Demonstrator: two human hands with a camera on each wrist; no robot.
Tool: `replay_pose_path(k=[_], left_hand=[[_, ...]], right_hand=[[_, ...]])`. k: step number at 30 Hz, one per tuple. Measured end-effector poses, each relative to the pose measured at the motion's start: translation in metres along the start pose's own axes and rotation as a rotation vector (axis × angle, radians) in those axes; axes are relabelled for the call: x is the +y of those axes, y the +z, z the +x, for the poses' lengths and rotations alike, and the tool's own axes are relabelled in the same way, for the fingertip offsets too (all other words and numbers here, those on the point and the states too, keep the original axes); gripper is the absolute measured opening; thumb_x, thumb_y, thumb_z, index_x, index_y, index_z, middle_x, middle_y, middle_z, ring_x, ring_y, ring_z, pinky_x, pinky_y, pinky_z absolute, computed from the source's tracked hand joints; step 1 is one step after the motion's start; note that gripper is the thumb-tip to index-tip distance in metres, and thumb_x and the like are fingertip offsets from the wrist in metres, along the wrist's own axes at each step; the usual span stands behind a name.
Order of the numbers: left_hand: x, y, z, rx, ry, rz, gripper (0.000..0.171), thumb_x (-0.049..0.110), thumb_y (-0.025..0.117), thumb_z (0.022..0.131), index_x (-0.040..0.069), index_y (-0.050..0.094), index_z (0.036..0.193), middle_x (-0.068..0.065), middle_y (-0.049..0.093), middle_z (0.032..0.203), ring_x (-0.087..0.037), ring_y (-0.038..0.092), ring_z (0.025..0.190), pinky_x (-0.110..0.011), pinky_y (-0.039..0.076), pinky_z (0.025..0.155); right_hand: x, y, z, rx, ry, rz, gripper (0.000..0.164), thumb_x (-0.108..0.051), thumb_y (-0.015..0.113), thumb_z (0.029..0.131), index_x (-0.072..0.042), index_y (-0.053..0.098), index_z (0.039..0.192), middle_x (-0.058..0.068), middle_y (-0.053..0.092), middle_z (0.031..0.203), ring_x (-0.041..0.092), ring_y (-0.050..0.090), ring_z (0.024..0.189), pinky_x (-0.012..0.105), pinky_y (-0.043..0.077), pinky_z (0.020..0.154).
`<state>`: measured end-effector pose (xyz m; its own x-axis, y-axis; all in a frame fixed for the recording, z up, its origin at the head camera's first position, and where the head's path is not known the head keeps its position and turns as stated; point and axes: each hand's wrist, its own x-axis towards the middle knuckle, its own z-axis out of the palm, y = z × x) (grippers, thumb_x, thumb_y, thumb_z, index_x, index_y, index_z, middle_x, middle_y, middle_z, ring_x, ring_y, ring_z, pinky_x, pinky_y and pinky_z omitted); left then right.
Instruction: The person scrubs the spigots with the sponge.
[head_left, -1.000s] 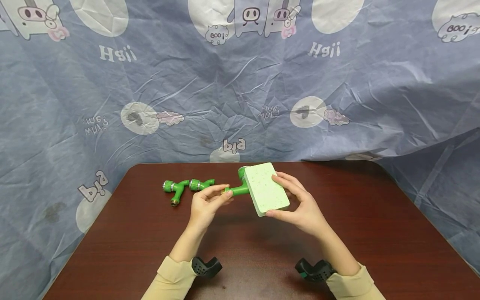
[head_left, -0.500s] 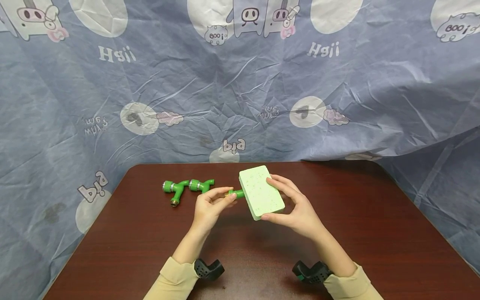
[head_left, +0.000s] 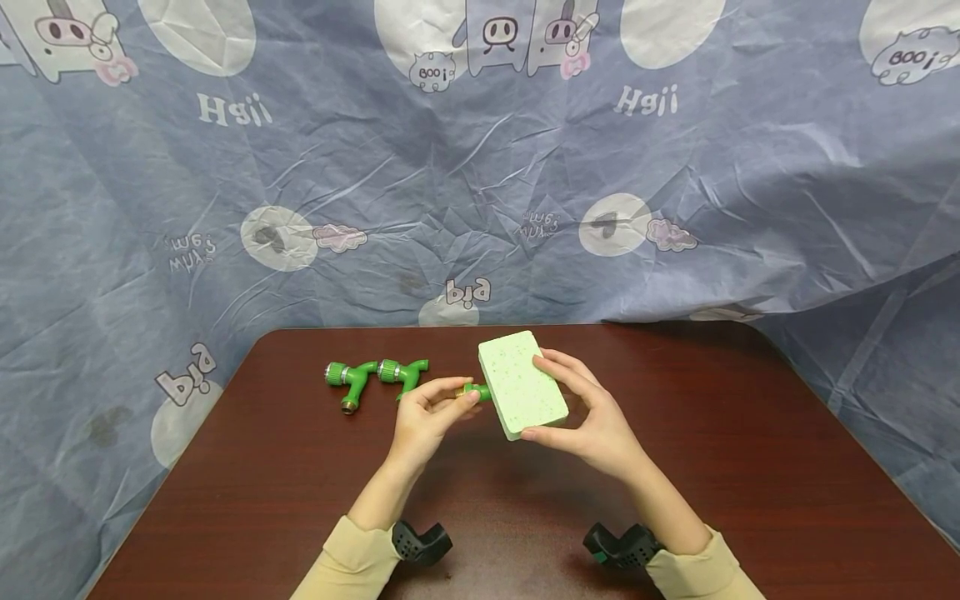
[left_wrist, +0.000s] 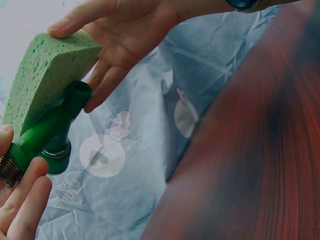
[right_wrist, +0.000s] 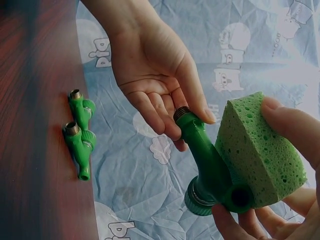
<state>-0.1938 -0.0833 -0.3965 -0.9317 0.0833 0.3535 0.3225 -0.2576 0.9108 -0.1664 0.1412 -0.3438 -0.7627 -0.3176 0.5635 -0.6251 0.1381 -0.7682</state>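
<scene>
My left hand (head_left: pixel 422 423) pinches the brass threaded end of a green plastic tap (right_wrist: pixel 205 150) between thumb and fingers. A light green, speckled block sponge (head_left: pixel 522 383) is gripped in my right hand (head_left: pixel 600 421), thumb on its near edge and fingers along the far side. In the right wrist view the sponge lies against the side of the tap's body, and right fingertips reach under the spout. Both things are held up above the table. From the head, the sponge hides most of the tap, including its ribbed knob, which the left wrist view shows hanging below the body.
Two more green taps, one on the left (head_left: pixel 350 382) and another beside it (head_left: pixel 402 372), lie on the dark red-brown table (head_left: pixel 712 433). Behind the table hangs a blue printed cloth (head_left: pixel 420 167). Each wrist wears a black camera band.
The sponge has shifted left and slightly down, covering the tap's knob and body in the head view. My left hand has moved a little right with the tap. The taps on the table stay put.
</scene>
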Motion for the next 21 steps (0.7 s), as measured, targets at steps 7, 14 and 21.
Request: replay_pose_path(k=[7,14,21], left_hand=[[0.001,-0.001,0.000,-0.025,0.010,-0.041,0.033,-0.008,0.068,0.081,-0.019,0.057,0.110,-0.022,0.067,0.095,-0.024,0.069,0.075,-0.054,0.051,0.074],[0.003,-0.003,0.000,-0.042,-0.018,0.084,0.042,-0.006,0.075,0.074,-0.012,0.061,0.113,-0.019,0.067,0.099,-0.015,0.068,0.075,-0.027,0.056,0.066],[0.002,-0.005,0.000,-0.059,-0.031,0.137,0.041,-0.005,0.076,0.073,-0.009,0.063,0.112,-0.015,0.068,0.096,-0.014,0.067,0.075,-0.026,0.056,0.065]], right_hand=[[0.019,-0.002,-0.002,-0.011,-0.002,0.049,0.079,0.009,0.083,0.062,0.001,0.049,0.134,0.015,0.037,0.140,0.017,0.051,0.110,0.019,0.049,0.079],[0.021,-0.004,-0.001,-0.002,0.001,0.086,0.078,0.009,0.082,0.064,0.001,0.049,0.134,0.014,0.036,0.141,0.020,0.043,0.123,0.019,0.047,0.088],[0.021,-0.005,-0.001,-0.006,0.014,0.105,0.078,0.010,0.081,0.064,0.002,0.048,0.134,0.015,0.035,0.141,0.020,0.041,0.124,0.019,0.047,0.087]])
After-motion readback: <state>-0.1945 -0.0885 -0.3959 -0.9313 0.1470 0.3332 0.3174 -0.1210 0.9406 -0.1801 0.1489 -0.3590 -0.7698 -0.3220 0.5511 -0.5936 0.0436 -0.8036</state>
